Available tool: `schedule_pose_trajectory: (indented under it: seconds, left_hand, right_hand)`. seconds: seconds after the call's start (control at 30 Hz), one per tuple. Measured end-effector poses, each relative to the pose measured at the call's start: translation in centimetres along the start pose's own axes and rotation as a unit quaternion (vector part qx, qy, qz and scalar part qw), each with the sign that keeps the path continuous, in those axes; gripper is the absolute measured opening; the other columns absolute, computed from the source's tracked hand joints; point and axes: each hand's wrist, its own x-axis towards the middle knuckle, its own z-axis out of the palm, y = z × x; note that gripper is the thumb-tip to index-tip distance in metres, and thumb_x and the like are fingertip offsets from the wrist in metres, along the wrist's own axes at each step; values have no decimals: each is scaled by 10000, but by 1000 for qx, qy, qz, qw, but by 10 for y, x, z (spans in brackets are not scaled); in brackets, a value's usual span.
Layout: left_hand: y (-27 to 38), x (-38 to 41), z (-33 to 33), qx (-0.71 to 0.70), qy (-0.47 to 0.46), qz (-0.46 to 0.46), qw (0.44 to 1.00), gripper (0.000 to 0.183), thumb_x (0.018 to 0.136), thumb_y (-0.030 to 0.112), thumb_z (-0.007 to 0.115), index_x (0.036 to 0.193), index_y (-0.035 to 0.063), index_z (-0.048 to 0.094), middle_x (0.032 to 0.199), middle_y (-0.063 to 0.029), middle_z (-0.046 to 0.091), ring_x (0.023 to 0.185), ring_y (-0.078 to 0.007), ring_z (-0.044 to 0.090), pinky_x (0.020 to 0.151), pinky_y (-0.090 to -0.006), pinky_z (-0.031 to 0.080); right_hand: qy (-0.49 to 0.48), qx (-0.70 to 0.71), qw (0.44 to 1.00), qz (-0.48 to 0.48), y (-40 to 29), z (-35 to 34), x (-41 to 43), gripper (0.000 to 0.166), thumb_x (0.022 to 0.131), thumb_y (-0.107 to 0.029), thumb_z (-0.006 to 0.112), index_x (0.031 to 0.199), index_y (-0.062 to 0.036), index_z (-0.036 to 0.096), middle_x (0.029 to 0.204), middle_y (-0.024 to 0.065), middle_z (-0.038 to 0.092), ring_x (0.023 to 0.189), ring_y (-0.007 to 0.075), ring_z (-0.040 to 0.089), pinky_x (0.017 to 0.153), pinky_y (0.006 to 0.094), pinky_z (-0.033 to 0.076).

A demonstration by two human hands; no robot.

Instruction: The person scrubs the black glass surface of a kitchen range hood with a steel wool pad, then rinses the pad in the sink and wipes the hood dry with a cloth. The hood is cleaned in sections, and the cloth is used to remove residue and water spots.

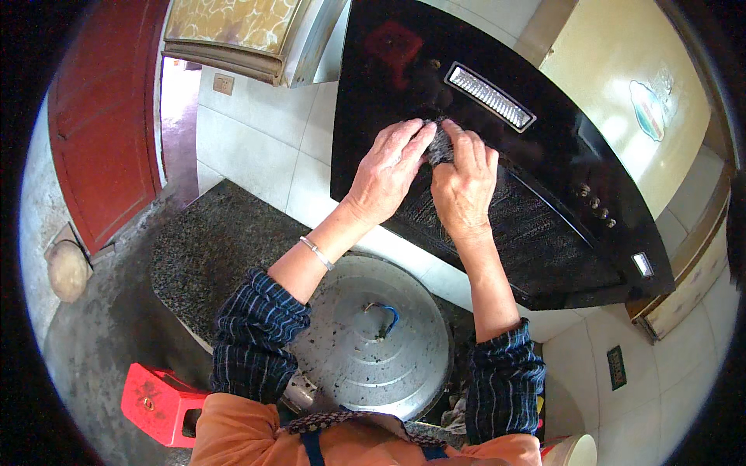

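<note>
A glossy black range hood [559, 157] stands before me, with a ribbed light strip [491, 97] set in its face. Both hands are at the hood, close together, with a grey scouring pad [440, 145] between them. My left hand [393, 166] has its fingertips on the pad's left edge, thumb side hidden. Curled over the pad's right side is my right hand [466, 175], gripping it. Below the hands the hood's dark lower panel [518, 233] bears streaks. A silvery bracelet circles my left wrist.
Below the hood lies a large round metal lid [373, 349], scattered with dark bits, beside a speckled stone counter [221, 250]. A red plastic stool [163, 405] stands at lower left. Cabinets [233, 23] flank the hood. A red door [108, 116] is at far left.
</note>
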Motion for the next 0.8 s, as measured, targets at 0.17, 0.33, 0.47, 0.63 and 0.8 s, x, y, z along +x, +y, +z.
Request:
schedule_pose_trajectory:
  seconds: [0.17,0.33,0.47,0.63,0.8]
  left_hand:
    - [-6,-1,-4,72,89,22,993,470,703,-53,639,1157,45,566,1126,-105,546,1036,-286,540,875,-378,454]
    - [-9,-2,10,45,87,3,995,398,705,-68,625,1087,47,610,1091,-126,577,977,-320,575,844,-392,488]
    - [-13,-3,20,50,85,24,995,350,738,-62,617,1081,11,616,1075,-143,606,992,-318,596,856,-386,504]
    - [4,-1,37,69,102,-6,992,344,747,-59,602,1085,6,610,1057,-147,620,1008,-313,598,876,-392,494]
    - [49,1,82,-32,63,44,997,290,765,-20,567,1052,-12,613,1044,-153,633,996,-309,606,881,-398,485]
  right_hand:
    - [27,45,996,-72,-11,10,21,135,571,-144,633,610,-15,619,1160,162,542,996,305,524,762,413,412]
    - [49,77,995,-37,-5,15,17,229,645,-49,572,860,29,579,1184,116,531,1073,309,488,833,412,379]
    - [55,83,992,-81,9,13,1,323,589,5,608,908,55,596,1194,143,524,1101,296,491,827,431,388]
    - [32,105,988,-105,19,2,2,314,565,-66,609,857,49,609,1058,142,529,1044,284,496,758,401,395]
    - [23,142,990,0,57,-41,-39,394,587,-28,573,979,7,554,1041,108,542,1032,258,501,771,383,359]
